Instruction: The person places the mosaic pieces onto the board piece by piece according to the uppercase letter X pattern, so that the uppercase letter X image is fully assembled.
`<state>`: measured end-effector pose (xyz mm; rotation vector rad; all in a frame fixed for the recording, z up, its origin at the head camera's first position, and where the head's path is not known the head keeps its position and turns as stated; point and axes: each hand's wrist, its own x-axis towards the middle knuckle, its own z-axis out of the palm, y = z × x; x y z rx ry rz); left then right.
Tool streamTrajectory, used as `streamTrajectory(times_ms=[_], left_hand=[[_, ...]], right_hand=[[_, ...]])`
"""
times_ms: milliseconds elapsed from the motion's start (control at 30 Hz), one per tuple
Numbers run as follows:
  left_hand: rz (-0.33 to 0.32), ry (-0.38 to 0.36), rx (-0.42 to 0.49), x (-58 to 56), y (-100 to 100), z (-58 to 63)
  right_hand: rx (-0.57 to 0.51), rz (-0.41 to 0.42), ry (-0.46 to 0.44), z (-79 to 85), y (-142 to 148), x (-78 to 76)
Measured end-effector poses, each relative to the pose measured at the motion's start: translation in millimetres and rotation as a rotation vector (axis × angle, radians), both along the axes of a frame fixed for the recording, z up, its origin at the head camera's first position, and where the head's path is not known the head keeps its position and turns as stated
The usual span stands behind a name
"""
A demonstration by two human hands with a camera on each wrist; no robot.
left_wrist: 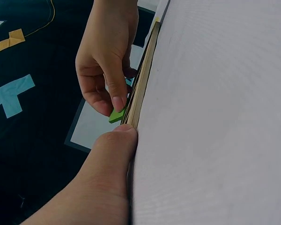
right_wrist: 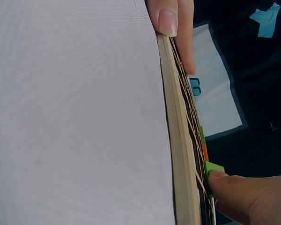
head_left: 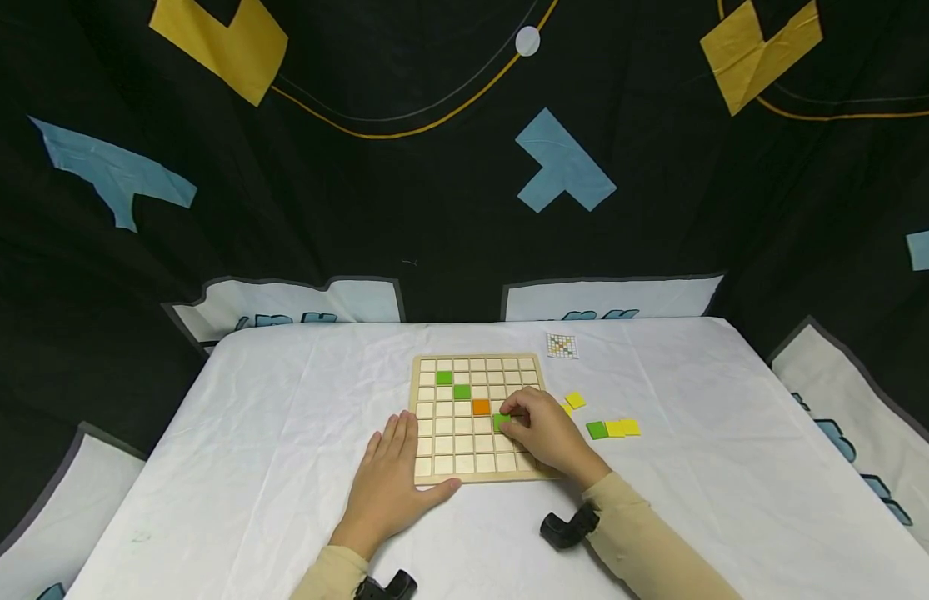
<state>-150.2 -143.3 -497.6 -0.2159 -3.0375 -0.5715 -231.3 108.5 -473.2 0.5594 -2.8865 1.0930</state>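
Note:
A square wooden grid board (head_left: 475, 478) lies on the white table. Two green tiles (head_left: 444, 378) and an orange tile (head_left: 481, 407) sit in its cells along a diagonal. My right hand (head_left: 546, 429) pinches another green tile (head_left: 501, 422) between thumb and fingers, right at the cell below and right of the orange one. In the left wrist view that green tile (left_wrist: 116, 116) stands tilted at the board's surface. My left hand (head_left: 392, 479) rests with straight fingers along the board's left edge, its thumb on the near edge.
Right of the board lie yellow tiles (head_left: 631, 427) and a green tile (head_left: 596, 430), with another yellow tile (head_left: 576, 401) farther back. A small card with a printed coloured grid (head_left: 562, 346) lies behind. A black patterned curtain (head_left: 464, 208) hangs beyond the table (head_left: 209, 467).

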Motion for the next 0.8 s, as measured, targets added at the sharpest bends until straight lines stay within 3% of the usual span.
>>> streamTrajectory(times_ms=[300,533,800], left_hand=[[0.0,0.005,0.005,0.5,0.0,0.9],[0.005,0.007,0.006,0.9,0.4,0.1],[0.003,0.009,0.004,0.5,0.1,0.6]], right_hand=[[0.045,-0.009,0.015,-1.3,-0.4,3.8],[0.095,0.038,0.038,0.0,5.2,7.3],[0.11,0.054,0.055,8.8,29.0,14.3]])
